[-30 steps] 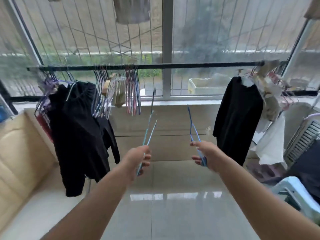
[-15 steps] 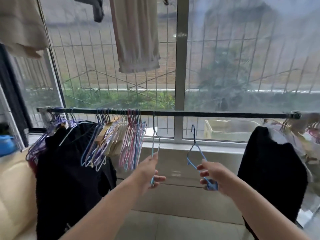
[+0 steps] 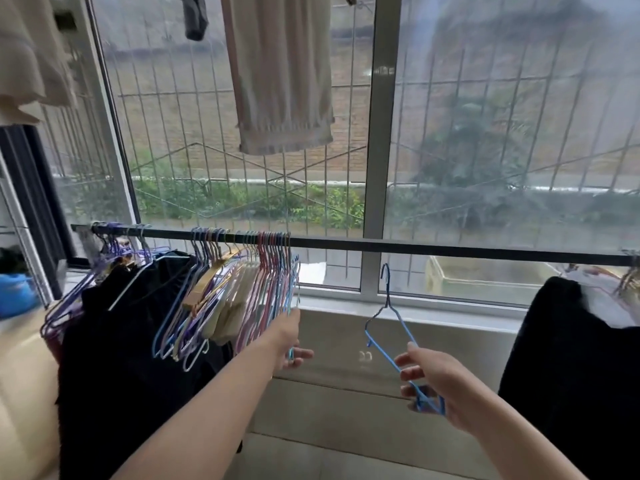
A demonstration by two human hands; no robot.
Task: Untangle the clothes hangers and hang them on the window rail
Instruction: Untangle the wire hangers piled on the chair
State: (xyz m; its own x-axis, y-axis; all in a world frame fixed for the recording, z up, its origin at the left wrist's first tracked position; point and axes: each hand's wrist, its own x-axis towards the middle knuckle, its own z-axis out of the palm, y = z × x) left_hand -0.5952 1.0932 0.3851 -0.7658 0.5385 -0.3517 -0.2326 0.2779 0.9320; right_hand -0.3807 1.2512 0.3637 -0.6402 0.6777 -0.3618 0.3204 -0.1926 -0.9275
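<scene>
Head view: the left hand (image 3: 289, 341) pinches a light blue hanger (image 3: 294, 303) at the right end of the bunch of hangers (image 3: 242, 289) on the black window rail (image 3: 450, 249). The right hand (image 3: 436, 386), fingers closed, grips a blue wire hanger (image 3: 388, 337) below the rail, its hook upright and clear of the bar. Black garments (image 3: 131, 341) hang at far left and right.

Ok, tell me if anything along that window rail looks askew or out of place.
The hangers on the rail are bunched at its left end, splayed at different angles instead of hanging in line. The blue hanger in the right hand is off the rail, its hook below the bar. Nothing looks damaged.
</scene>
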